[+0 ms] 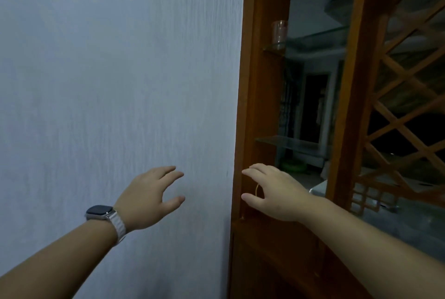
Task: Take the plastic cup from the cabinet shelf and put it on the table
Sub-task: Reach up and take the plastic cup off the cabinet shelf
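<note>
Reaching empty, right hand [274,192] spread, seemingly near cabinet [250,106].

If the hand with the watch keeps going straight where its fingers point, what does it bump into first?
Probably the pale wall. The left hand points up and forward at it, with nothing between, though depth is hard to judge.

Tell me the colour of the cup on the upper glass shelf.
Translucent pinkish, as the head view shows: the plastic cup.
</note>
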